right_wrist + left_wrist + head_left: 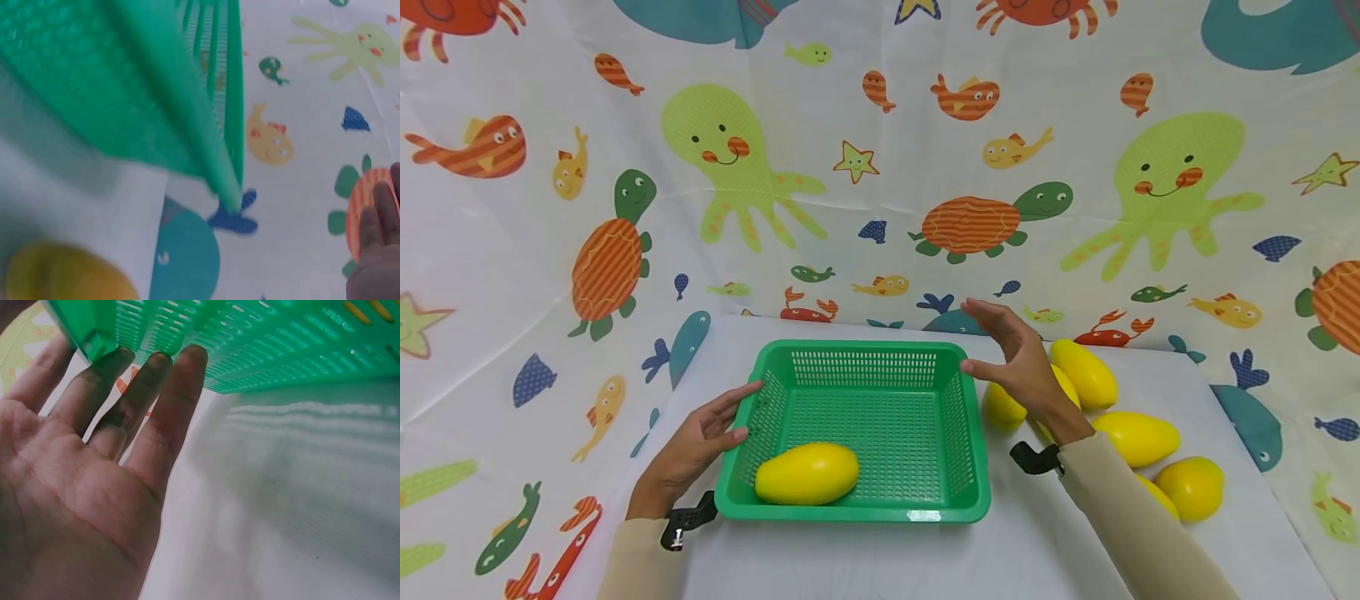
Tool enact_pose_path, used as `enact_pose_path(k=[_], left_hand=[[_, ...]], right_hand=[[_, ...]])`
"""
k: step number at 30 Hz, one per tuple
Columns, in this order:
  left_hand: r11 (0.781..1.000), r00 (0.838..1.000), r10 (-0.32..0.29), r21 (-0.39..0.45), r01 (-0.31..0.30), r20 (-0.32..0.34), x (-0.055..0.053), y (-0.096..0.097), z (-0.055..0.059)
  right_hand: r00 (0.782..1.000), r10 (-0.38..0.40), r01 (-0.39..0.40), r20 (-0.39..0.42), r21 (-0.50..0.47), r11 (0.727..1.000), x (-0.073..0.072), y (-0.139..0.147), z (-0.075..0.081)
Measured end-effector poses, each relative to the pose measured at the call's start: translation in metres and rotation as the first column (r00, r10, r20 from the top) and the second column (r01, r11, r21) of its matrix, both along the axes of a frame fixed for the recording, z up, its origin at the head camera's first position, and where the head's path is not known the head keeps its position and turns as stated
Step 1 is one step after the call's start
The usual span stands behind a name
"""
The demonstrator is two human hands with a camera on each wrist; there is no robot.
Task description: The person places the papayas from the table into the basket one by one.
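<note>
A green plastic basket [880,514] with slotted walls stands on the white table. One yellow, mango-like fruit [807,474] lies in its front left corner. My left hand [688,450] is at the basket's left side, fingers extended; in the left wrist view the fingertips [190,359] appear to touch the slotted wall [269,356]. Near the back right corner, my right hand [1018,362] is raised with fingers spread and thumb by the rim. The right wrist view shows that hand [378,262] apart from the basket [181,106], holding nothing.
Several more yellow fruits lie right of the basket, among them an oblong one [1137,438] and a rounder one [1191,488]; the right arm partly covers some. A curtain [880,250] printed with sea animals hangs behind and beside the white table [820,562].
</note>
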State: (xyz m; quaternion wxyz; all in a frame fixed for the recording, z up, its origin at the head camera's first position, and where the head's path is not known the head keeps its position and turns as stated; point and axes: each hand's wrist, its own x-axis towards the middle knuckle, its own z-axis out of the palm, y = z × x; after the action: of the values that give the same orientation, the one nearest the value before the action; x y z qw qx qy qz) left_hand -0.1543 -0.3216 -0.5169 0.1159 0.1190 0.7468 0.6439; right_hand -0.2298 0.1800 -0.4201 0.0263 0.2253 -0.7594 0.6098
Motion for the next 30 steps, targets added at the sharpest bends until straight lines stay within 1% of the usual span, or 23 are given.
enact_pose_path(k=[5,13,21,25,30], left_hand=[[1.000,1.000,-0.012,0.001,0.012,-0.001,0.001,0.000,0.001],[1.000,1.000,-0.013,0.000,0.013,0.017,0.001,0.000,0.001],[1.000,1.000,-0.020,0.015,0.020,0.020,0.001,0.000,0.000],[0.999,0.999,-0.024,0.025,0.024,0.025,0.002,0.000,0.001],[0.999,0.999,-0.025,0.024,0.025,0.020,0.002,0.001,0.001]], right_hand=[[0.992,-0.117,0.120,-0.053,0.073,0.990,0.006,0.015,-0.006],[0.969,-0.236,0.239,-0.068,0.047,0.970,0.013,0.036,-0.023],[0.922,-0.383,0.386,-0.058,0.084,0.919,0.019,0.055,-0.038],[0.896,-0.444,0.442,-0.014,0.118,0.889,0.022,0.064,-0.047],[0.866,-0.498,0.485,0.038,0.180,0.856,0.025,0.073,-0.058]])
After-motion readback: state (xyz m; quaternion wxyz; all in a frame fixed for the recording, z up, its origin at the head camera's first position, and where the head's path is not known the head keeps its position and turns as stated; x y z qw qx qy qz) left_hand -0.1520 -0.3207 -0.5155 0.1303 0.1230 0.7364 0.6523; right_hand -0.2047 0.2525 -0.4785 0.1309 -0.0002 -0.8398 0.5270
